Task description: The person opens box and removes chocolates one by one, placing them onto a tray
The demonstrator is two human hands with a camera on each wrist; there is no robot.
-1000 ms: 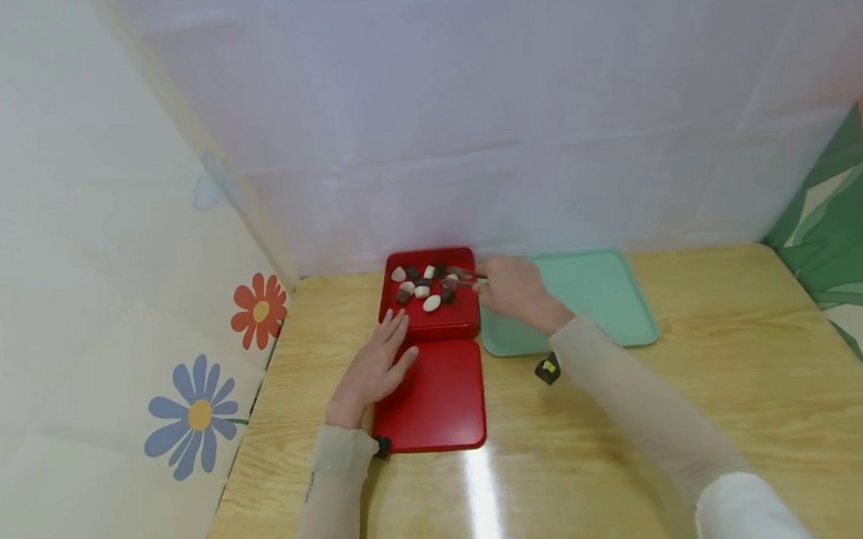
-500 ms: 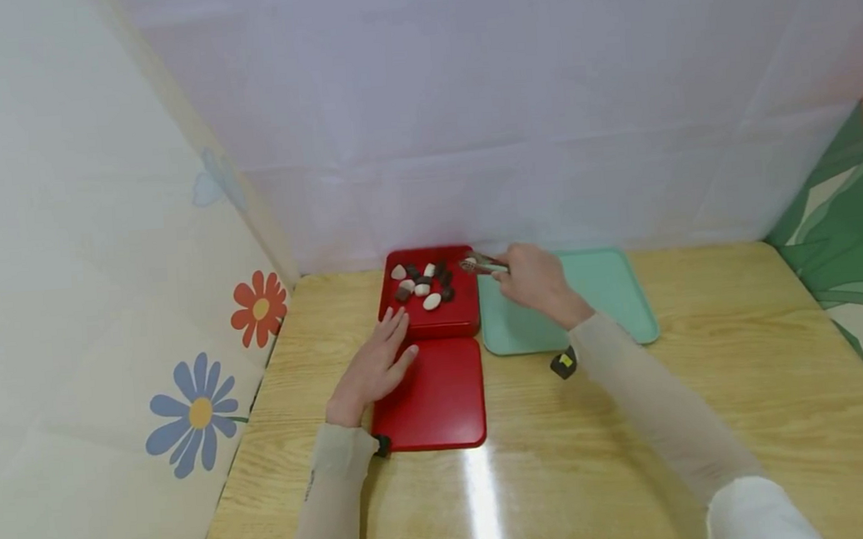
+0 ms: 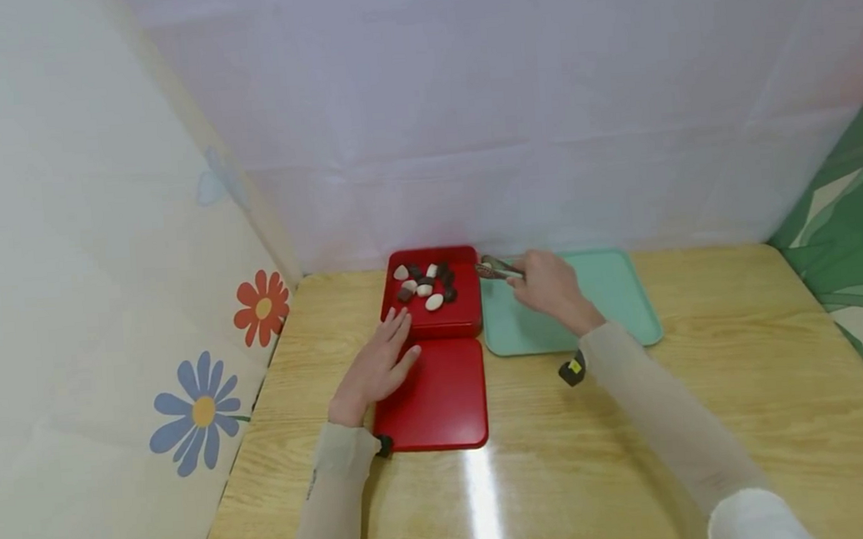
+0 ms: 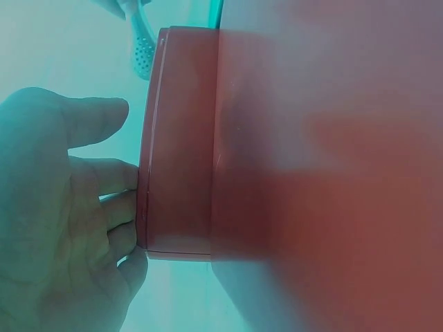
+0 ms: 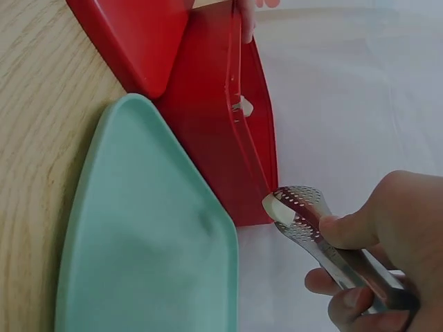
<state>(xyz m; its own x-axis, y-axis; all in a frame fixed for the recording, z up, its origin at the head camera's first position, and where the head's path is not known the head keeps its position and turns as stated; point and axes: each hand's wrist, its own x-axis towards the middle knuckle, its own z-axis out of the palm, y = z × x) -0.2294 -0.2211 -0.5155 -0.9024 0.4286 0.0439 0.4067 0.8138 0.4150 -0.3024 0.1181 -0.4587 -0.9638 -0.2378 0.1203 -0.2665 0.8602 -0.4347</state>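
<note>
My right hand grips metal tongs with perforated ends. Between those ends a smooth white piece is held, near the red box's right rim in the right wrist view. The tongs' tips are over the left part of the mint-green tray. My left hand lies with extended fingers at the near left edge of the red box, fingertips on its rim. Inside that box sit several dark and white pebble-like pieces.
A flat red lid or tray lies right in front of the box, partly under my left hand. The wooden table meets a pale cloth wall behind the trays. A flower-patterned wall stands at the left.
My right hand has lifted the tongs with a white piece out of the red box and moved right to the green tray. My left hand has stayed in place.
</note>
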